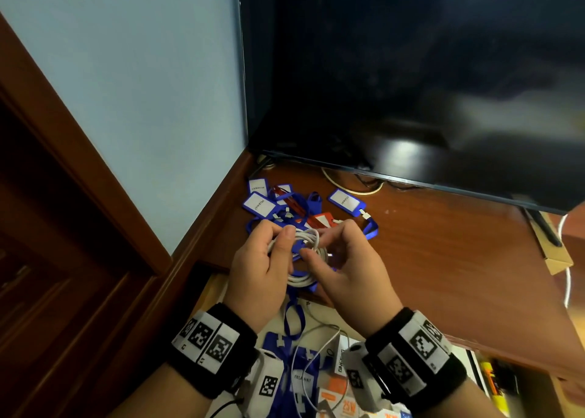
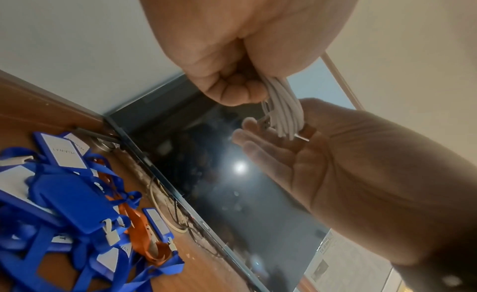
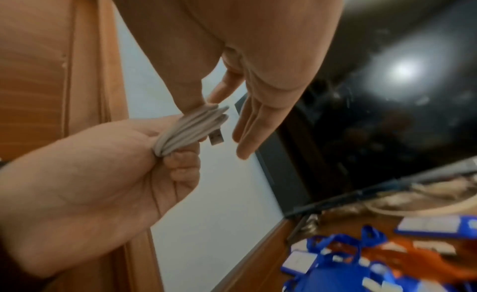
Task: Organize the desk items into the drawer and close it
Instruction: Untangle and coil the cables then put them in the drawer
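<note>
Two hands hold one coiled white USB cable (image 1: 304, 253) above the open drawer (image 1: 319, 364): left hand (image 1: 259, 269) clenches it; right hand (image 1: 345, 265) pinches lightly, fingers extended. Slackening risks uncoiling, snagging lanyards (image 1: 285, 208).

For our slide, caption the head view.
Left hand grips a coiled white USB cable above the open wooden drawer; right hand steadies it.

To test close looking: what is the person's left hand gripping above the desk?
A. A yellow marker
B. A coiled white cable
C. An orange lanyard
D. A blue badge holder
B: the left hand has its fingers curled round the coiled white cable, whose USB plug sticks out.
</note>
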A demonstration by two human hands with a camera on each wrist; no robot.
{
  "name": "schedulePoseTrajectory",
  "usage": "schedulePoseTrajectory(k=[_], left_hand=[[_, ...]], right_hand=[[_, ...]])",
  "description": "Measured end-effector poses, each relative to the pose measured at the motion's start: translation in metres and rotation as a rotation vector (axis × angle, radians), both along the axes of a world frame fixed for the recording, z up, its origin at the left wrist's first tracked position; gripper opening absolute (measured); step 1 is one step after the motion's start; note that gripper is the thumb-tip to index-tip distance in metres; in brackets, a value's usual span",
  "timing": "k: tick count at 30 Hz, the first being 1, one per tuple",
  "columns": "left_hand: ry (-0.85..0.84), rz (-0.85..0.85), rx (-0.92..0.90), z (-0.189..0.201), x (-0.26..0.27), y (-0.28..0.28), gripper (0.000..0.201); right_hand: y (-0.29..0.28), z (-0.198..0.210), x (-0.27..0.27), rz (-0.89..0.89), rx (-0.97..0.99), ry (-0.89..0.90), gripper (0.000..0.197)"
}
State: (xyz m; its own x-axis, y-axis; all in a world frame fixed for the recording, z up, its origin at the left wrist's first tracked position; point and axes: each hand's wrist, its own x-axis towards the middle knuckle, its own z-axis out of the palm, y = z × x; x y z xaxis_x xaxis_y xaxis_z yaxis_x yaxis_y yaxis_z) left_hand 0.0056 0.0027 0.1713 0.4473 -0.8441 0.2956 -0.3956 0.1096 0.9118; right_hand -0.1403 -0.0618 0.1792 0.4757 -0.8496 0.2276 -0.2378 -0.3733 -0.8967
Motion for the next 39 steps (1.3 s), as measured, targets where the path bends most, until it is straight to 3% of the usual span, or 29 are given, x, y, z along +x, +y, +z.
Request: schedulePoseTrajectory(k=[9, 12, 18, 28, 35, 39], left_hand=[[-0.045, -0.017, -0.007, 0.000, 0.004, -0.004, 0.027], [-0.022, 0.000, 0.010, -0.002, 0.007, -0.003, 0.032], [0.131, 0.005, 0.064, -0.001, 0.015, -0.002, 0.043], [0.362, -0.029, 0.113, -0.001, 0.026, 0.001, 0.050], [0.303, -0.008, 0.210, -0.018, 0.045, 0.012, 0.043], [0.198, 0.028, 0.287, -0.045, 0.054, 0.026, 0.042]], right_hand=[[-0.003, -0.011, -0.002, 0.142, 0.603, -0.286, 0.046], [-0.002, -0.012, -0.006, 0.194, 0.650, -0.304, 0.035], [-0.001, -0.011, -0.010, 0.338, 0.762, -0.480, 0.029], [0.000, -0.016, -0.011, 0.343, 0.759, -0.425, 0.022], [0.005, -0.034, -0.004, 0.301, 0.619, -0.186, 0.017], [0.013, -0.057, 0.006, 0.298, 0.656, -0.092, 0.011]])
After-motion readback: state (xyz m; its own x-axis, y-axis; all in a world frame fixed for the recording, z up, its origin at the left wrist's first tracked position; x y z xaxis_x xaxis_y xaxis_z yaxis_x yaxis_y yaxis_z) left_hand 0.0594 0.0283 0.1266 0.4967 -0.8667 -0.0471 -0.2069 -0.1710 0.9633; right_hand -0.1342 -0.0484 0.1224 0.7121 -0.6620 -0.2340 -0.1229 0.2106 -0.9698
